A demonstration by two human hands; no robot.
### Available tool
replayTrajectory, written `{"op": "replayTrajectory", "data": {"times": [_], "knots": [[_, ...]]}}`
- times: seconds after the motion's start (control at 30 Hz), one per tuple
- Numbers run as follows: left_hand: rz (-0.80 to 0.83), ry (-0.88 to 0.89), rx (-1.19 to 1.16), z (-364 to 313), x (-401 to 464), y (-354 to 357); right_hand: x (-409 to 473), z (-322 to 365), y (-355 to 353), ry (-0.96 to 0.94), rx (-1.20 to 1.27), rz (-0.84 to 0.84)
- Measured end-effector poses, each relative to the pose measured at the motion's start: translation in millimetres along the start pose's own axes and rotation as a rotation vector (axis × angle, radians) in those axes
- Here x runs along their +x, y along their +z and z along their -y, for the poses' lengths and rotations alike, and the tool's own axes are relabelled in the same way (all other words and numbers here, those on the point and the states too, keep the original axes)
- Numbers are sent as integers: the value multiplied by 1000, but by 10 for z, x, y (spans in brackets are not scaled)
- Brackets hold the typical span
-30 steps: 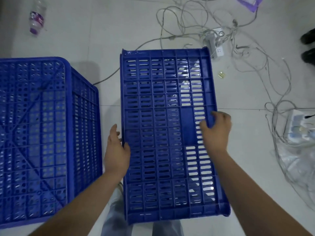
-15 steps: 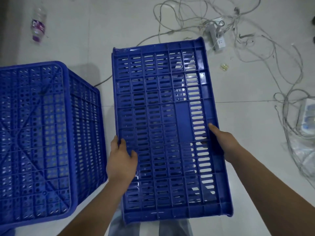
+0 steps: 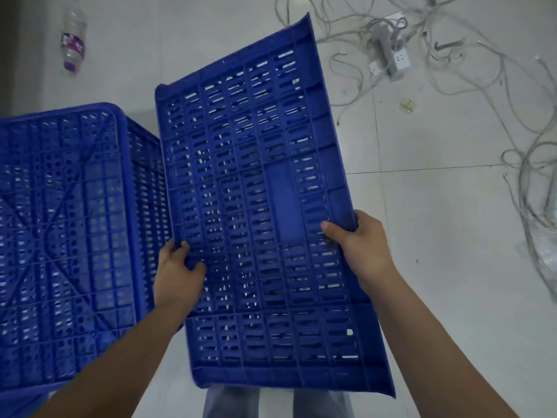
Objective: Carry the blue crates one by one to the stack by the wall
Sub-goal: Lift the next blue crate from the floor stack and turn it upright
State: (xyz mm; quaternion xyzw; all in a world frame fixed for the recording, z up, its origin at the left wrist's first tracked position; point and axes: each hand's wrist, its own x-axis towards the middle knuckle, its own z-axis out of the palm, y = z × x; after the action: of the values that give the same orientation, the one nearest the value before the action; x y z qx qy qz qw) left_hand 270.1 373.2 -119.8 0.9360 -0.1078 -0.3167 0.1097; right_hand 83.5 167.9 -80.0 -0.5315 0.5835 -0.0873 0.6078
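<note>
1. Head view, held item: blue crate (image 3: 259, 212), slotted, held in front of the person above the floor (image 3: 437, 267), long axis pointing away, its far right corner tipped upward.
2. Head view, left hand (image 3: 177, 276): thumb curled over the crate's left edge and pressed into the slots; the fingers go under the edge and are hidden.
3. Head view, right hand (image 3: 358, 242): thumb on top of the right edge, fingers wrapped beneath it, a firm clasp at about mid-length.
4. Head view, neighbouring item: second blue crate (image 3: 69, 242), standing just left of the held one, very close to its left edge; contact cannot be told. Whether this is the stack by the wall cannot be told.
5. Head view, floor items: loose cables (image 3: 512, 101) and power strip (image 3: 398, 60) to the right; plastic bottle (image 3: 72, 43) at far left.
6. Handling note, judged: level the crate before walking, keep both grips opposite each other at mid-length, and route clear of the cables, a likely trip hazard.
</note>
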Motion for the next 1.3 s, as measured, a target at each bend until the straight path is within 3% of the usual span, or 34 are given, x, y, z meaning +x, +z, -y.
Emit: {"op": "replayTrajectory", "data": {"times": [0.13,0.3,0.37,0.5,0.6,0.77,0.87,0.97,1.1,1.2,1.3], "knots": [[133,22,-22,-30,131,75,-45,138,-21,-47,-108,-59],[459,34,106,-263,255,124,-88,273,-18,-130,-316,-157],[453,86,8,-429,195,160,-108,279,61,-126,-393,-140],[381,65,-519,-838,-27,136,-124,213,397,-84,-540,-49],[416,100,-683,-1067,-90,68,-114,27,735,-89,-692,8],[356,28,-648,-1210,88,132,-123,-260,1186,-113,-888,105],[275,-82,-522,-1057,290,240,-100,-422,1369,-246,-987,-28],[375,-191,-679,-857,444,255,-40,-603,1559,-94,-852,168],[541,-353,-820,-606,534,243,53,-852,1676,-55,-959,314],[574,-326,-661,-535,546,245,70,-981,1691,-28,-1069,364],[243,14,-187,-502,624,195,-22,-1067,1661,41,-1093,393]]}}
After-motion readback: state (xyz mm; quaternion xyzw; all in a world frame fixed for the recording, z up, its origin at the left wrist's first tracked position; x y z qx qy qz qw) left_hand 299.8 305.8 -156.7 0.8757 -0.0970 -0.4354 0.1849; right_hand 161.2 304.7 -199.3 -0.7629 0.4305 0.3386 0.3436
